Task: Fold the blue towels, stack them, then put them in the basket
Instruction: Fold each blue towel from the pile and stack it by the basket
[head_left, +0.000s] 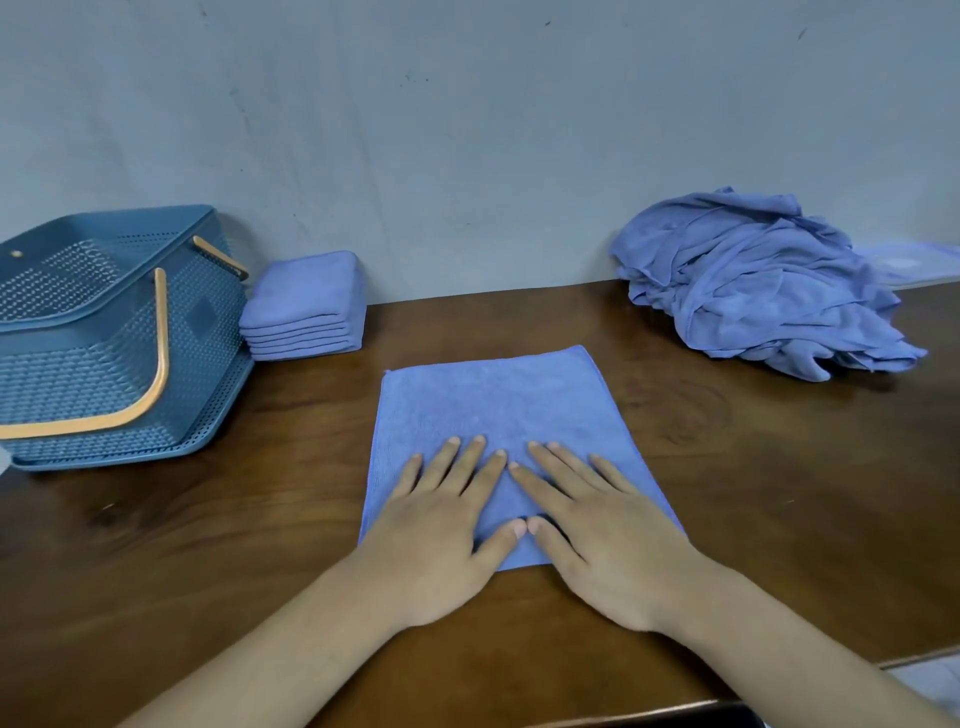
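Observation:
A blue towel (498, 405) lies spread flat on the wooden table in front of me. My left hand (441, 525) and my right hand (597, 530) press flat on its near half, fingers straight, thumbs touching at the middle. A stack of several folded blue towels (306, 301) stands at the back left, beside the blue perforated basket (104, 364) with orange handles. A heap of unfolded blue towels (758, 280) lies at the back right.
The brown wooden table (779, 493) runs up to a grey wall (467, 130) behind. The table's near edge shows at the lower right. The basket appears to hold nothing, as far as I can see into it.

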